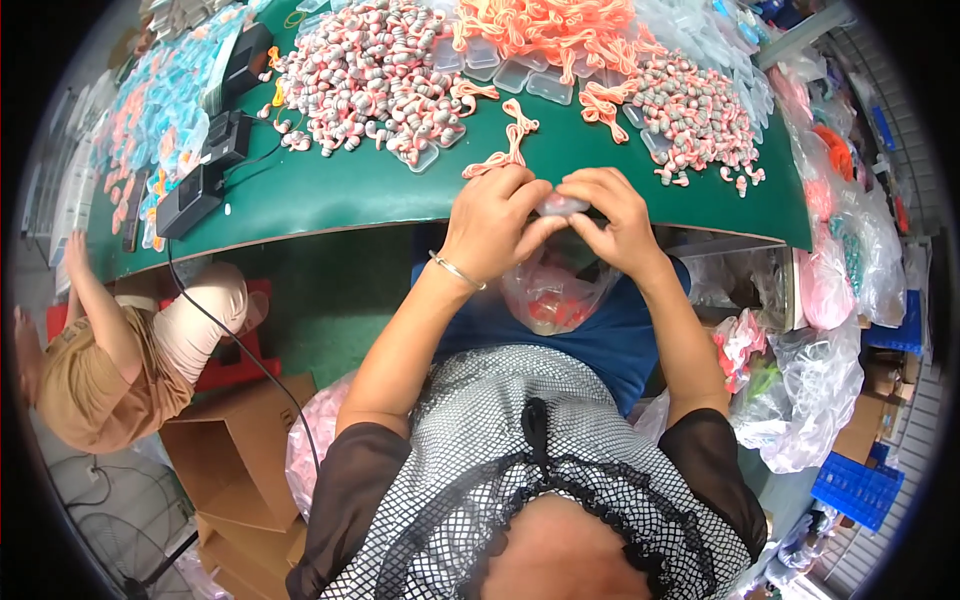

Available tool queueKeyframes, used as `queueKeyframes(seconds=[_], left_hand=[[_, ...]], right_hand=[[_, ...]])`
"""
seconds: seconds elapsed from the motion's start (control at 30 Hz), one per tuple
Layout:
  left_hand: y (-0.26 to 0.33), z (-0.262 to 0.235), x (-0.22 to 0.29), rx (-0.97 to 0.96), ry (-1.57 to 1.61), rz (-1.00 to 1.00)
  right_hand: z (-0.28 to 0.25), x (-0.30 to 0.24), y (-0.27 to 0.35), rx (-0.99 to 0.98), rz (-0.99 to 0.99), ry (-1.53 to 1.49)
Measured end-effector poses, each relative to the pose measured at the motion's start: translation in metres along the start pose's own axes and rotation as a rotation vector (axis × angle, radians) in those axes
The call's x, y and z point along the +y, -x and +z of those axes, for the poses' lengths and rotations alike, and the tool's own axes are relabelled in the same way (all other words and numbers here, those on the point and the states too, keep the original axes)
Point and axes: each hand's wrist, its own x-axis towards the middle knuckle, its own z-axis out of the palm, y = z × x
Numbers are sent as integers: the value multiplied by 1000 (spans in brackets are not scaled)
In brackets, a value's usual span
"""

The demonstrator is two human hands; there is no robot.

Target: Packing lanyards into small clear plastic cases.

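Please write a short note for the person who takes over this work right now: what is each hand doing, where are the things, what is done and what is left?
Left hand and right hand: together over the table edge, both pinching one small clear plastic case.
Clear bag with pink-red contents hangs just below the hands, on the lap.
On the green table: heaps of pink-grey earplugs, orange cords, empty clear cases.
Done: some contents already in the bag.
Left: large heaps remain loose on the table.

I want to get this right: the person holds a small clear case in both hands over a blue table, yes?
Not quite. The table is green, not blue. The head view shows both the left hand and the right hand holding the small clear case at its near edge.
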Motion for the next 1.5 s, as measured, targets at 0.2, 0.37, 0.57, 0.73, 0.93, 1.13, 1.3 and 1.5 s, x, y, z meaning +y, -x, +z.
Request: queueKeyframes(seconds=[0.2,0.37,0.57,0.73,0.93,1.13,1.3,1.5], left_hand=[[0,-19,-10,149,-158,-56],[-4,-12,-30,135,-279,-170],[0,-11,-31,119,-254,-188],[3,-13,-31,114,-168,-211],[5,-17,-33,140,-123,-243],[5,-19,-28,115,39,-273],[11,-43,-39,260,-304,-222],[-8,-48,-50,134,-569,-285]], right_hand=[[-31,-7,-2,-169,37,-78],[-24,18,-19,38,117,26],[12,58,-61,164,52,352],[30,61,-81,84,90,619],[38,65,-92,106,21,834],[30,83,-105,24,-108,960],[25,62,-90,-56,-168,886],[20,42,-71,-27,-82,758]])
